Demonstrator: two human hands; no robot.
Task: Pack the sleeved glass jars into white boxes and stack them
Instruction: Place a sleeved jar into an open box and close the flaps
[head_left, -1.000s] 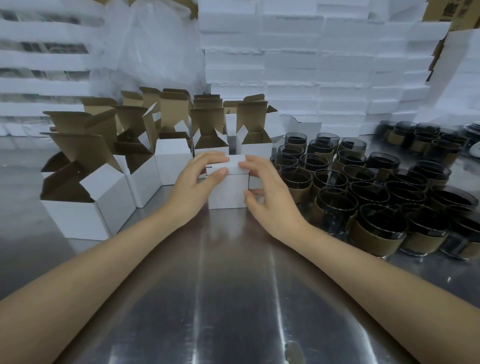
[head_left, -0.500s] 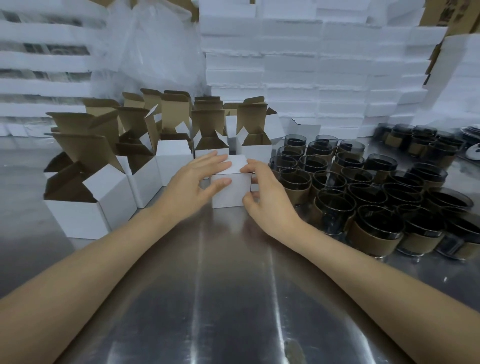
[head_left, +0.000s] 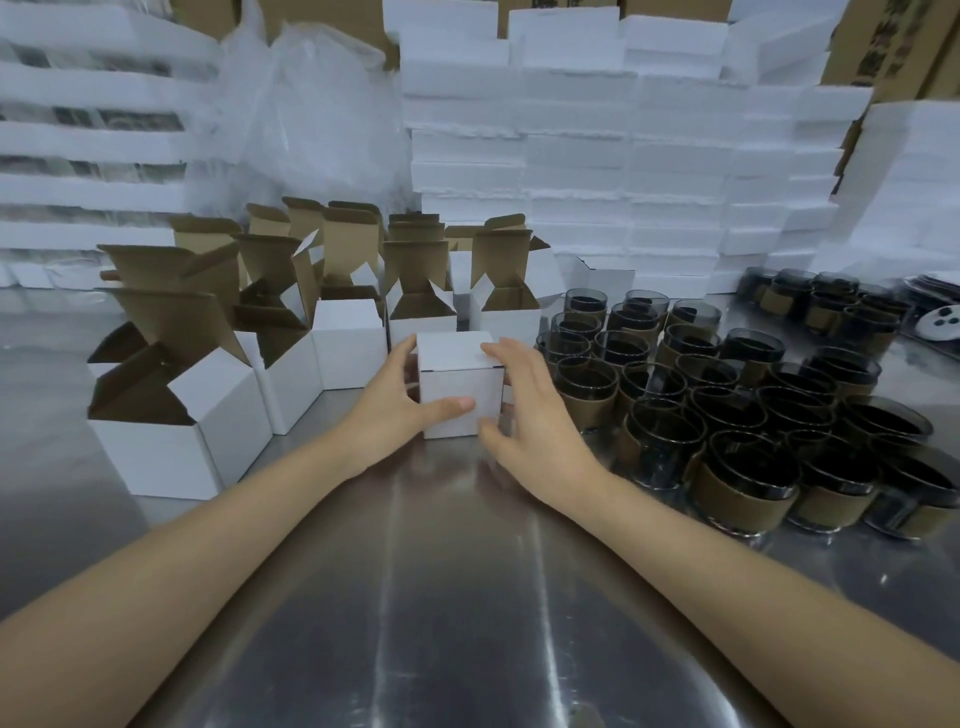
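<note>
A closed white box (head_left: 457, 374) stands on the steel table (head_left: 467, 597) in the middle. My left hand (head_left: 395, 405) grips it from the left, thumb across its front face and fingers behind its left side. My right hand (head_left: 530, 410) holds its right side, fingers on the top right corner and thumb near the bottom edge. Several dark glass jars in brown sleeves (head_left: 727, 405) stand packed together to the right. Several open white boxes (head_left: 208, 395) with raised brown flaps stand to the left and behind.
Tall stacks of white foam slabs (head_left: 597, 156) line the back, with a clear plastic bag (head_left: 311, 114) at the back left. More sleeved jars (head_left: 821, 301) sit at the far right beside a white round object (head_left: 940, 322).
The box top is now closed flat. My left thumb has dropped onto the front face and my right hand has shifted onto the box's right side.
</note>
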